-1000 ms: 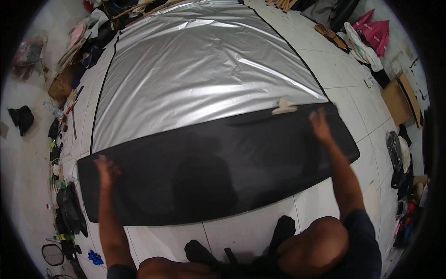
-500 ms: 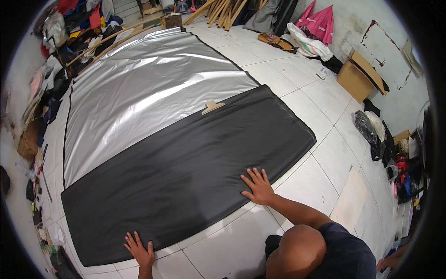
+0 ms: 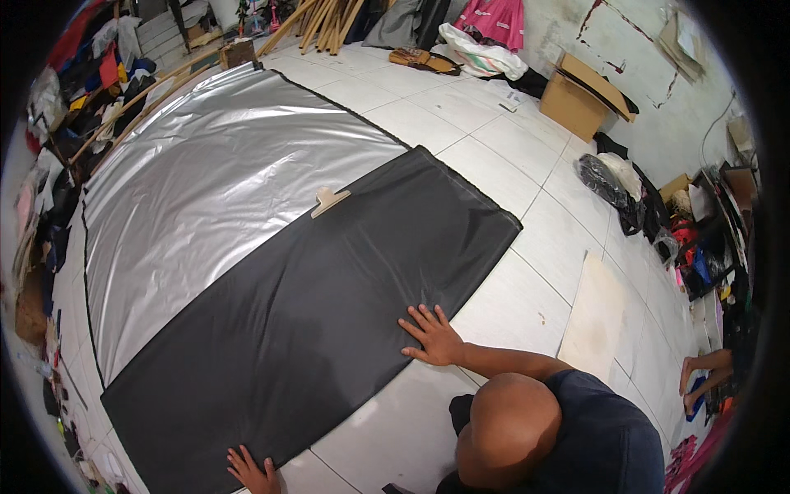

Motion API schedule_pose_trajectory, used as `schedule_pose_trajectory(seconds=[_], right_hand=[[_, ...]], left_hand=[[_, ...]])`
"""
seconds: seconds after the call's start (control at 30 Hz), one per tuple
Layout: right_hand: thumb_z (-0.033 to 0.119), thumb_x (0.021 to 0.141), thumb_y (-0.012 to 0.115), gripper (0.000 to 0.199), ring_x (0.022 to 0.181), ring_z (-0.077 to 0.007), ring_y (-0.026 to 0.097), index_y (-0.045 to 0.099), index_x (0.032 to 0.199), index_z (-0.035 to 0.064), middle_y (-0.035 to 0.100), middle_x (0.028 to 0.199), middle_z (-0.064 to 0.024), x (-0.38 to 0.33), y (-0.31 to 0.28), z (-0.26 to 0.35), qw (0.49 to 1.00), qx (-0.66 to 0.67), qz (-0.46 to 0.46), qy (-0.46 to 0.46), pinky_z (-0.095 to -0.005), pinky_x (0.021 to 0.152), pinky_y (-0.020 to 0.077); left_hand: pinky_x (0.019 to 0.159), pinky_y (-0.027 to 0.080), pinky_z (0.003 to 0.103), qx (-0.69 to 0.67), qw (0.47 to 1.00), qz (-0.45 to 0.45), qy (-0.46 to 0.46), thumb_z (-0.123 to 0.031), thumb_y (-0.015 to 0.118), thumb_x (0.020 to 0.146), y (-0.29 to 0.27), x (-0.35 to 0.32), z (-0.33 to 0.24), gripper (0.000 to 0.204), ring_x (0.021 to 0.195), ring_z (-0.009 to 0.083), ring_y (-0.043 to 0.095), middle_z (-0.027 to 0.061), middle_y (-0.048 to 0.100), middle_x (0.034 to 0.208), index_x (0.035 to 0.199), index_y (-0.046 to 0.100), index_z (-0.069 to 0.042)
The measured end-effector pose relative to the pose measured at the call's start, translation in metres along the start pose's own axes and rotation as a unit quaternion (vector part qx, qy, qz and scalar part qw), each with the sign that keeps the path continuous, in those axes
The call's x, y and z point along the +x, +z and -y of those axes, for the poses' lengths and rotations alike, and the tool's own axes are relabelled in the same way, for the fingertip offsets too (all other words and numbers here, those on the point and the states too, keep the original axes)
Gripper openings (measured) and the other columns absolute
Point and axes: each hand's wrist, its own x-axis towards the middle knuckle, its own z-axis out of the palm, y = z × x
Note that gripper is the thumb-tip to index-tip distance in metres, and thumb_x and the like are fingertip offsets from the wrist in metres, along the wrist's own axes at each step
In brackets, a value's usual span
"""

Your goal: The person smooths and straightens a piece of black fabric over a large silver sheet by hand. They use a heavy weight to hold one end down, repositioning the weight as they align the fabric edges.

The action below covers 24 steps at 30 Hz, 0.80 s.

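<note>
Neither of my own hands shows. A crouching person [image 3: 518,432] in a dark shirt leans in at the lower right, and this person's right hand [image 3: 432,337] lies flat with spread fingers on the near edge of a black sheet [image 3: 329,288]. Farther left along that edge, a second hand [image 3: 253,472] also rests flat, fingers apart. Its arm is cut off by the lower edge, but its place matches the same person's left. The black sheet meets a silver sheet [image 3: 214,181] with dark trim. A wide beige clip [image 3: 329,201] sits where they meet.
White tiles [image 3: 485,177] surround the sheets. Wooden poles [image 3: 329,29] lean at the back, near a pink bag [image 3: 494,23]. A cardboard box [image 3: 576,103] stands by the right wall. A cream board [image 3: 594,317] lies on the floor. Another person's feet [image 3: 691,383] show at far right.
My view has shifted, so the sheets and box appear farther left. The crouching person's hands stay flat along the black sheet's near edge. Another person's feet show more fully at the right.
</note>
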Motion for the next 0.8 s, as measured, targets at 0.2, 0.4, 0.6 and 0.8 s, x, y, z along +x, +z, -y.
schedule_pose_trajectory(seconds=[0.2,0.4,0.6,0.8], right_hand=[[0.054,0.087,0.051,0.066,0.118,-0.0395,0.047,0.040,0.127,0.0027,0.048,0.127,-0.0253,-0.040,-0.027,-0.016,0.947,0.214,-0.067,0.230,-0.0562,0.101,0.0318],[0.043,0.084,0.064,0.062,0.067,-0.0287,0.060,0.038,0.118,-0.0022,0.057,0.089,-0.0206,-0.026,0.013,-0.080,0.595,0.590,-0.208,0.505,-0.0483,0.058,0.0501],[0.024,0.086,0.054,0.029,0.067,-0.0251,0.058,0.055,0.101,-0.0012,0.060,0.088,-0.0131,0.012,0.030,-0.112,0.465,0.776,-0.230,0.359,-0.0381,0.052,0.0469],[0.038,0.087,0.053,0.037,0.101,-0.0224,0.052,0.055,0.113,0.0115,0.056,0.112,-0.0056,-0.008,0.028,-0.097,0.485,0.789,-0.173,0.336,-0.0392,0.088,0.0407]], left_hand=[[0.078,0.046,0.051,-0.196,0.883,-0.242,-0.351,-0.051,0.055,0.087,-0.033,-0.029,0.007,0.069,0.095,0.0384,0.057,0.0306,0.055,0.110,0.111,0.052,0.014],[0.053,0.043,0.030,-0.711,0.486,-0.058,-0.504,-0.042,0.054,0.089,0.027,-0.037,0.093,0.045,0.065,0.0184,0.049,0.0124,0.054,0.085,0.088,0.054,0.003],[0.107,0.029,0.046,-0.879,0.248,-0.163,-0.374,-0.028,0.050,0.092,0.064,-0.026,0.147,0.047,0.125,0.0312,0.042,0.0181,0.046,0.134,0.129,0.046,0.001],[0.097,0.038,0.039,-0.798,0.391,-0.233,-0.394,-0.018,0.062,0.085,0.034,-0.061,0.159,0.037,0.107,0.0241,0.053,0.0103,0.058,0.117,0.117,0.055,0.000]])
